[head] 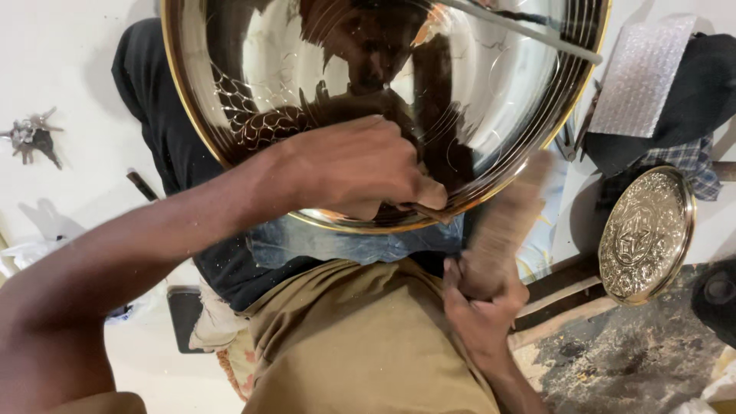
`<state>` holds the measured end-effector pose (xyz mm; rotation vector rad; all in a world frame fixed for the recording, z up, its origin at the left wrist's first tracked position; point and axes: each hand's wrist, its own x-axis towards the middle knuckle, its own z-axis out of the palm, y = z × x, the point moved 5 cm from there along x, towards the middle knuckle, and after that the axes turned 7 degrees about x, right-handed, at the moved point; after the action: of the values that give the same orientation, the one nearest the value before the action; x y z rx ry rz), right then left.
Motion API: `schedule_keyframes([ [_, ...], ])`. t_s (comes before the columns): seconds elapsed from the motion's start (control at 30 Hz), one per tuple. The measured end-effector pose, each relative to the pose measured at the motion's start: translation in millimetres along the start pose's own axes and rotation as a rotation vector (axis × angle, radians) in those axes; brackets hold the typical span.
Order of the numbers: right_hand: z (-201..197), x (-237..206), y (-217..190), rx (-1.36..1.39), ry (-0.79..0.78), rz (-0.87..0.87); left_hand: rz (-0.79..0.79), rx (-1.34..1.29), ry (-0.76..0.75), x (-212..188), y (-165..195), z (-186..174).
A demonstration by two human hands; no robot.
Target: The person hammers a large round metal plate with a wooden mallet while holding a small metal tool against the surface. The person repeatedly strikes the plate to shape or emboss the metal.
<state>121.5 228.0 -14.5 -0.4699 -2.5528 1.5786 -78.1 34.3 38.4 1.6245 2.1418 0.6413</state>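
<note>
A large shiny brass dish [491, 92] with a polished mirror face and a fine scale pattern engraved at its lower left fills the top of the view. My left hand [360, 165] rests on its lower part, fingers closed around a thin metal engraving tool whose tip touches the dish near the rim. Below and to the right, my right hand [479, 307] grips the handle of a wooden mallet [502, 222], which is blurred and raised beside the dish's lower edge.
A smaller embossed brass plate [648, 234] leans at the right. Behind it lie a sheet of bubble wrap [640, 77] and dark and checked cloths [690, 157]. Wooden boards and dusty ground are at the lower right. Small metal pieces [31, 136] lie on the white floor at left.
</note>
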Motion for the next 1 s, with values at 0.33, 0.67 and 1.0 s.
schedule_keyframes([
  [0.33, -8.6, 54.6, -32.7, -0.1, -0.236, 0.094, -0.256, -0.087, 0.265, -29.3, 5.0, 18.8],
  [0.67, 9.9, 122.4, -103.8, -0.264, -0.609, -0.142, -0.626, -0.087, 0.553, -54.8, 23.2, 43.8],
  [1.0, 29.6, 153.5, -116.7, -0.919, -0.987, -0.138, -0.858, -0.182, 0.79, -64.0, 37.5, 55.8],
])
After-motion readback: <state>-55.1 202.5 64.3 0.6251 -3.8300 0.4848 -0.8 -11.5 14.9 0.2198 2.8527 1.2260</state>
